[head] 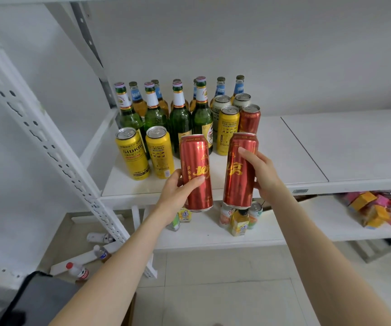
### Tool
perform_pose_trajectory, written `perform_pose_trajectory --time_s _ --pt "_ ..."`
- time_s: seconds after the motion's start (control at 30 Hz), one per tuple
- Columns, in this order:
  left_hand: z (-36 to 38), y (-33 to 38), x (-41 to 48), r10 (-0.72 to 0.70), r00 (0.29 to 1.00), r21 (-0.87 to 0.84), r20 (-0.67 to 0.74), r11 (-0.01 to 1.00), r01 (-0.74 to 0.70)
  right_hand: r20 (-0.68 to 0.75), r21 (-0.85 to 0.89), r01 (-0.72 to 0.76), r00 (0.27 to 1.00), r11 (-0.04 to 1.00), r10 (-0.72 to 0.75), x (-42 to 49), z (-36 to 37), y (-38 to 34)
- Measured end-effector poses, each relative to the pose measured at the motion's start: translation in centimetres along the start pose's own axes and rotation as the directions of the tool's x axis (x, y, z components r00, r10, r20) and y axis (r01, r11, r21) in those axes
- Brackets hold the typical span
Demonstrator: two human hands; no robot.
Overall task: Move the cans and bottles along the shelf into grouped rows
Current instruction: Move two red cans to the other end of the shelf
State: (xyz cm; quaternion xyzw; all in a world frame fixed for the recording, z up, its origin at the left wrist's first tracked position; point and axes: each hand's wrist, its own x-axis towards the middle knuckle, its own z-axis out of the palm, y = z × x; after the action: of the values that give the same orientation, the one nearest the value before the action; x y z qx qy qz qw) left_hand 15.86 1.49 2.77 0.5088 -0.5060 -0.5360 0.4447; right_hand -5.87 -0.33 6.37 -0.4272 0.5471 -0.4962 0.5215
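In the head view the task looks partly done. At the back of the shelf [295, 156] the amber bottles [220, 89] stand in a row along the wall, and the green bottles [180, 121] stand in a row just in front of them. The cans are less ordered. Two yellow cans [133, 154] stand side by side at the front left. A third yellow can [228, 130] stands apart from them, to the right of the green bottles and beside a single red can [249, 118]. Two pale cans [221, 104] are behind this pair.

The left hand [178, 194] has its fingers wrapped around the left red can [197, 170], and the right hand [264, 172] grasps the right red can [240, 170] in the same way. Both cans are held in the air in front of the shelf edge, near each other but not touching, each leaning a little. I judge that they must now be set down, probably beside the single red can, and that the third yellow can must join its group.

The held cans are tall, slim and glossy red with gold lettering, and no dents are visible.
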Motion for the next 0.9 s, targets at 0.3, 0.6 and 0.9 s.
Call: perform_pose_trajectory --time_s 0.3,0.6,0.9 --pt "3.7 1.9 0.2 0.033 0.998 -0.007 0.044 0.999 -0.033 -0.035 0.026 0.025 0.999 0.999 -0.024 -1.2 -3.8 -0.8" --pt "10.7 3.2 1.5 0.068 0.997 0.022 0.028 0.997 -0.069 -0.031 0.018 0.056 0.998 0.998 -0.055 -0.3 -10.7 -2.5" --pt "22.6 3.8 2.1 0.105 0.994 -0.022 0.001 0.994 -0.105 0.002 -0.024 0.07 0.998 0.997 -0.07 0.1 -22.1 -4.4"
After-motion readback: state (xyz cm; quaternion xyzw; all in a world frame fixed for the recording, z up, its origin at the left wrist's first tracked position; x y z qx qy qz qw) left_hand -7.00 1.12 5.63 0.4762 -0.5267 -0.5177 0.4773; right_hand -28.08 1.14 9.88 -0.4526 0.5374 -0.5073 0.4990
